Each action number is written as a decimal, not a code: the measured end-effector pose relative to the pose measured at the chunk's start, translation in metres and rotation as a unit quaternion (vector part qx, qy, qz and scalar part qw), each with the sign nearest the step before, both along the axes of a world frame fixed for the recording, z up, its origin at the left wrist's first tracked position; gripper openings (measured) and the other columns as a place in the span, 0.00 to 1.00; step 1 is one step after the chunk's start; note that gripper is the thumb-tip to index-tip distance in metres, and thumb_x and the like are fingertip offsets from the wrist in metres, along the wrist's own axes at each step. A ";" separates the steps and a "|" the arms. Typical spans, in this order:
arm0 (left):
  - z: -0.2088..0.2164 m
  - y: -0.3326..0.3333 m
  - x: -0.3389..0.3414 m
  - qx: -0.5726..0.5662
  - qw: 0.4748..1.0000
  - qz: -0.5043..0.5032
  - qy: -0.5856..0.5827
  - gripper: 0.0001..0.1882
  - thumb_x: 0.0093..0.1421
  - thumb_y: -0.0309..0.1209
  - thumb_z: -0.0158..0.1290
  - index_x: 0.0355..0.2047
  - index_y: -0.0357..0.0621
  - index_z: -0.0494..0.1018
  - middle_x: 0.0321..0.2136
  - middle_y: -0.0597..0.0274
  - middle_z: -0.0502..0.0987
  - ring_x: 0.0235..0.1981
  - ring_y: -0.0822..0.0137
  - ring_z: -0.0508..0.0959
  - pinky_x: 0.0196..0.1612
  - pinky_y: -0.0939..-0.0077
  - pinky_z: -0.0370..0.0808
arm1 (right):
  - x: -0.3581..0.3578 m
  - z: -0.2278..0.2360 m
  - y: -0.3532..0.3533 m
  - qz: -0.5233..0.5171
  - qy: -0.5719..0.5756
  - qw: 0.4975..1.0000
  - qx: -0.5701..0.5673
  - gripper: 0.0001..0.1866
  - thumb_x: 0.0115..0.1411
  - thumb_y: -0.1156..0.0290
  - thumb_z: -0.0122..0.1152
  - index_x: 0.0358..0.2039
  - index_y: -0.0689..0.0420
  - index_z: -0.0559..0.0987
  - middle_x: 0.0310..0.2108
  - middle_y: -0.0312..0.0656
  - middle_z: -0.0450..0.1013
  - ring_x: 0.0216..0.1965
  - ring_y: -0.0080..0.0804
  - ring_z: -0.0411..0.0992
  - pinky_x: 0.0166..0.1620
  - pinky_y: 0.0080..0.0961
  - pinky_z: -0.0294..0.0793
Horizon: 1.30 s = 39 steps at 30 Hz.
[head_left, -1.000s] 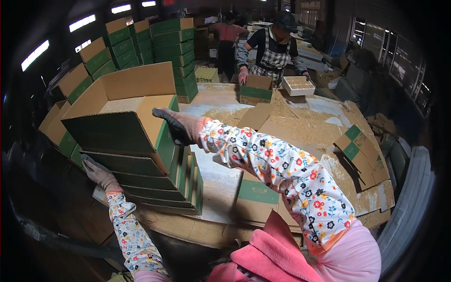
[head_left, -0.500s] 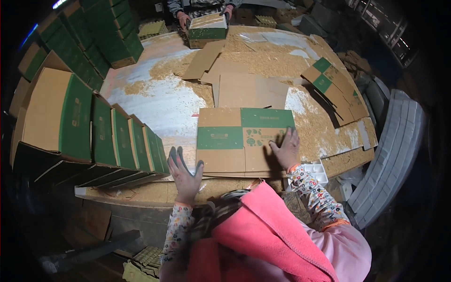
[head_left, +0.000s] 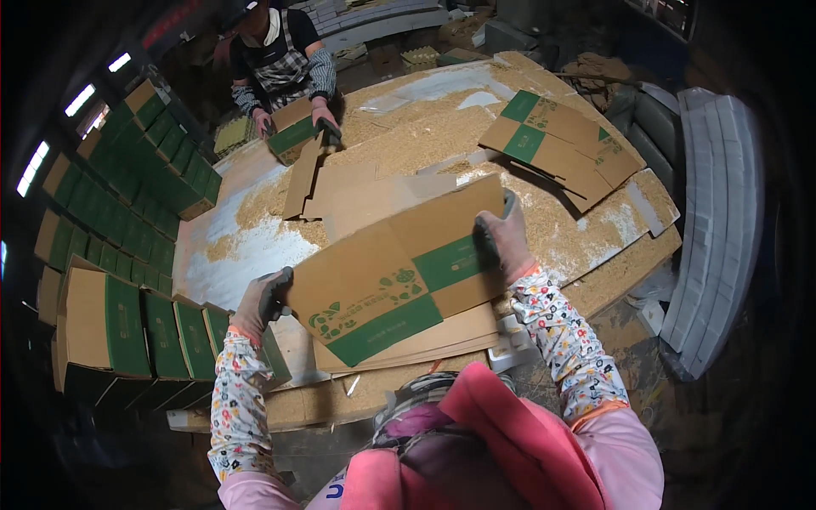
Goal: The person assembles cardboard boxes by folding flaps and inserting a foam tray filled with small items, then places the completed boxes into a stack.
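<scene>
A flattened cardboard box [head_left: 395, 268], brown with green blocks and printed pictures, is held up at a tilt between my hands. At its left edge my left hand [head_left: 262, 304], gloved with dark fingertips, closes on the board. My right hand [head_left: 507, 235], gloved the same way, grips the upper right edge. Beneath the lifted box, more flat cardboard [head_left: 425, 344] lies on the table [head_left: 242, 268]. Part of a small white tray [head_left: 510, 344] shows beside my right forearm. The fingers behind the board are partly hidden.
Open green and brown boxes [head_left: 127, 323] stand in a row at left, with taller stacks behind. Folded cartons [head_left: 561, 144] lie on the sawdust at right. Across the table a person [head_left: 285, 76] handles a green box [head_left: 291, 138]. A long grey-white stack [head_left: 712, 229] rises at far right.
Both hands have taken hold of a flat box and raised it off the pile, tilting it. Across the table, the person's hands have shifted, and one is now on a brown cardboard flap.
</scene>
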<state>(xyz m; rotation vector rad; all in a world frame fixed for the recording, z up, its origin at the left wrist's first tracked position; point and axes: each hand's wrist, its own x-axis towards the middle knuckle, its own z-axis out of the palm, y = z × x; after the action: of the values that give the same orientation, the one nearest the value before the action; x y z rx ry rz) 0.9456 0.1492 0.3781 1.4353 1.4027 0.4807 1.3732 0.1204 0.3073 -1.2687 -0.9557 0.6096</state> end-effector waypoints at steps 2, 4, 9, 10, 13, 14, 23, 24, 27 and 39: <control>-0.027 0.017 -0.025 0.121 0.991 -0.042 0.049 0.15 0.61 0.40 0.49 0.35 0.40 0.75 0.22 0.64 0.75 0.16 0.74 0.70 0.17 0.82 0.64 | -0.002 0.016 0.007 0.111 0.124 0.985 -0.042 0.28 0.51 0.67 0.68 0.48 0.63 0.65 0.41 0.43 0.69 0.39 0.26 0.69 0.41 0.20 0.71; 0.016 -0.002 0.019 -0.006 0.997 0.071 -0.017 0.14 0.60 0.39 0.50 0.35 0.40 0.75 0.23 0.64 0.75 0.16 0.73 0.72 0.16 0.81 0.65 | 0.031 0.009 0.021 0.075 0.148 0.986 -0.022 0.27 0.51 0.66 0.69 0.46 0.63 0.66 0.41 0.43 0.69 0.38 0.26 0.69 0.38 0.22 0.72; 0.008 0.004 0.003 0.044 0.998 0.050 -0.021 0.14 0.60 0.39 0.50 0.30 0.39 0.74 0.20 0.65 0.74 0.13 0.73 0.70 0.16 0.81 0.65 | 0.012 0.028 0.025 0.152 0.260 0.953 0.043 0.31 0.52 0.69 0.69 0.50 0.66 0.60 0.41 0.45 0.70 0.36 0.28 0.72 0.38 0.23 0.75; 0.016 0.012 -0.004 -0.059 0.980 0.167 -0.093 0.14 0.60 0.39 0.49 0.29 0.39 0.73 0.19 0.65 0.74 0.13 0.73 0.69 0.16 0.81 0.64 | -0.004 0.047 0.011 0.177 0.207 0.962 -0.029 0.30 0.54 0.71 0.67 0.51 0.67 0.62 0.42 0.45 0.71 0.38 0.28 0.73 0.39 0.23 0.75; 0.019 0.003 0.037 0.353 0.874 -0.074 0.325 0.18 0.59 0.44 0.47 0.28 0.43 0.77 0.20 0.55 0.76 0.25 0.59 0.79 0.31 0.66 0.74 | -0.010 0.045 0.035 0.245 0.033 0.959 -0.135 0.25 0.56 0.72 0.64 0.50 0.67 0.65 0.42 0.44 0.71 0.38 0.28 0.73 0.40 0.23 0.74; 0.038 -0.018 0.080 0.276 0.825 -0.159 0.467 0.23 0.60 0.48 0.44 0.31 0.42 0.78 0.27 0.55 0.78 0.37 0.55 0.78 0.42 0.65 0.73 | -0.013 0.035 0.049 0.221 0.162 0.954 -0.123 0.23 0.57 0.70 0.63 0.49 0.67 0.67 0.41 0.43 0.72 0.39 0.27 0.73 0.41 0.22 0.73; 0.082 -0.068 0.116 0.285 0.734 -0.544 0.291 0.38 0.59 0.58 0.45 0.58 0.39 0.60 0.60 0.48 0.58 0.64 0.51 0.55 0.66 0.64 0.49 | -0.045 -0.029 0.085 0.157 -0.508 0.816 -0.226 0.59 0.43 0.38 0.66 0.63 0.65 0.50 0.57 0.61 0.60 0.60 0.52 0.58 0.61 0.34 0.57; -0.014 -0.065 0.097 0.116 0.924 -0.365 0.014 0.44 0.55 0.59 0.52 0.60 0.39 0.55 0.58 0.45 0.59 0.62 0.50 0.58 0.66 0.60 0.50 | -0.034 -0.044 0.093 0.217 -0.456 0.829 -0.240 0.58 0.43 0.39 0.67 0.63 0.65 0.53 0.56 0.61 0.62 0.59 0.51 0.60 0.61 0.34 0.58; -0.060 -0.030 0.075 0.286 0.915 0.004 0.284 0.55 0.51 0.62 0.53 0.62 0.29 0.46 0.60 0.33 0.51 0.65 0.43 0.49 0.66 0.52 0.45 | 0.001 0.023 0.128 0.479 -0.297 0.785 -0.256 0.33 0.53 0.50 0.64 0.49 0.65 0.73 0.43 0.48 0.75 0.46 0.36 0.72 0.52 0.27 0.68; -0.091 -0.064 0.062 0.132 0.970 0.094 -0.182 0.43 0.58 0.51 0.53 0.60 0.26 0.51 0.58 0.42 0.60 0.58 0.55 0.62 0.62 0.67 0.57 | 0.000 -0.102 -0.018 0.291 -0.470 0.832 0.053 0.39 0.61 0.67 0.52 0.63 0.69 0.41 0.59 0.58 0.56 0.59 0.47 0.58 0.62 0.41 0.53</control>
<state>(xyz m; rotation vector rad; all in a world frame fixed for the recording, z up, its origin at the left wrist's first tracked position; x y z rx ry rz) 1.0074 0.0851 0.2870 1.3400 1.2104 1.0326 1.3731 0.1024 0.2055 -1.1529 -2.2245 0.3447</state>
